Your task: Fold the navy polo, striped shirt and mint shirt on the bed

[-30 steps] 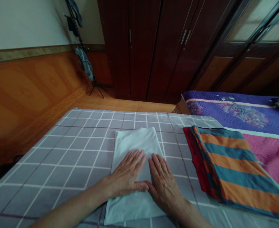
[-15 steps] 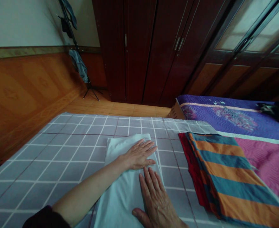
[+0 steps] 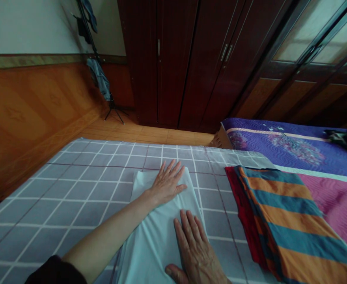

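Note:
A pale blue-white folded cloth (image 3: 152,236) lies lengthwise on a grey checked bed cover (image 3: 81,201). Flat on the far part of the cloth rests my left hand (image 3: 168,183), its fingers spread and pointing away from me. Nearer to me, my right hand (image 3: 195,250) lies on the cloth's right side, palm down, with the thumb held apart. Neither hand grips anything. Some small wrinkles run along the cloth between and below the hands.
Folded orange and teal striped cloth (image 3: 291,213) lies on the right, with red cloth (image 3: 244,225) at its left edge. Beyond are a purple and pink bedspread (image 3: 333,193), a dark red wardrobe (image 3: 167,79) and a stand with hanging clothes (image 3: 99,79).
My left hand has slid a little away and to the left over the cloth, its fingers now pointing more forward. My right hand has hardly moved. The view has shifted slightly.

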`<state>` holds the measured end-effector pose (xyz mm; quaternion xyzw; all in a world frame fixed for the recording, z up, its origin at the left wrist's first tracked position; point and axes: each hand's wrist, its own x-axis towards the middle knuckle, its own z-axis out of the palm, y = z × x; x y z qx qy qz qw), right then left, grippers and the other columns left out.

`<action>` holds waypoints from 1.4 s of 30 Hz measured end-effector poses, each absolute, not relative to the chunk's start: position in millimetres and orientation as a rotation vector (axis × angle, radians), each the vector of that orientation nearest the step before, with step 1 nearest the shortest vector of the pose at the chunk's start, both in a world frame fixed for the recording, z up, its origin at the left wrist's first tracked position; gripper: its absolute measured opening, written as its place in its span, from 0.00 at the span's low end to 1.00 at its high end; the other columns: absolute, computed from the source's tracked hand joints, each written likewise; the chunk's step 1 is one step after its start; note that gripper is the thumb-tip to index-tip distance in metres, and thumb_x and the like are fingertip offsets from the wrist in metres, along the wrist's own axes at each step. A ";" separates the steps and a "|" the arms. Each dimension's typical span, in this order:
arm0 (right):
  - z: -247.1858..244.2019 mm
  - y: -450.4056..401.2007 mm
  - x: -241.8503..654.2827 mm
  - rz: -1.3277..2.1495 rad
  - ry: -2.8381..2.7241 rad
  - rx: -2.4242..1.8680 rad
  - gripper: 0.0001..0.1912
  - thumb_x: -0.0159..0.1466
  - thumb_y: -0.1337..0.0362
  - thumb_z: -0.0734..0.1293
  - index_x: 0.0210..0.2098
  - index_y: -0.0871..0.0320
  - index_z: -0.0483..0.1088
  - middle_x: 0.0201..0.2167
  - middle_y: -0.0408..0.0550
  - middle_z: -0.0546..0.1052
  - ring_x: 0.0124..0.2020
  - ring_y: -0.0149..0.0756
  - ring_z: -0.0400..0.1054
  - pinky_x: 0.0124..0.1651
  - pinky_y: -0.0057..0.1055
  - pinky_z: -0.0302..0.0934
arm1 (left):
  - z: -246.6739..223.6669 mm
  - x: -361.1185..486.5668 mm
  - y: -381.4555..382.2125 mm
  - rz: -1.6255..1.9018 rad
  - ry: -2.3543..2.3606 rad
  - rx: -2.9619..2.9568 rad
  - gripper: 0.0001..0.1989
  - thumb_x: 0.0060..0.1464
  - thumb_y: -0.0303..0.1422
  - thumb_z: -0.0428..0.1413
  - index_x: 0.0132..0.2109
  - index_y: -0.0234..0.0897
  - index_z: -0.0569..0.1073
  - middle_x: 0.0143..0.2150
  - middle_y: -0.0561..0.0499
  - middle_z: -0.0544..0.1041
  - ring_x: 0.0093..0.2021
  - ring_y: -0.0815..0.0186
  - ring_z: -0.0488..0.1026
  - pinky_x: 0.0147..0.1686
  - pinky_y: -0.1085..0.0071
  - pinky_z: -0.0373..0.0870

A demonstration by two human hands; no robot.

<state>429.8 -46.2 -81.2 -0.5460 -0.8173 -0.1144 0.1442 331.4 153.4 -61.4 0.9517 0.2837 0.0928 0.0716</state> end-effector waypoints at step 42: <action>-87.9 -43.3 433.9 -0.429 -2.328 -1.540 0.51 0.58 0.42 0.61 0.67 0.70 0.40 0.66 0.66 0.51 0.64 0.60 0.49 0.53 0.49 0.61 | -41.9 234.9 135.7 0.027 1.041 2.804 0.34 0.61 0.48 0.46 0.67 0.33 0.51 0.69 0.40 0.47 0.69 0.56 0.38 0.65 0.50 0.37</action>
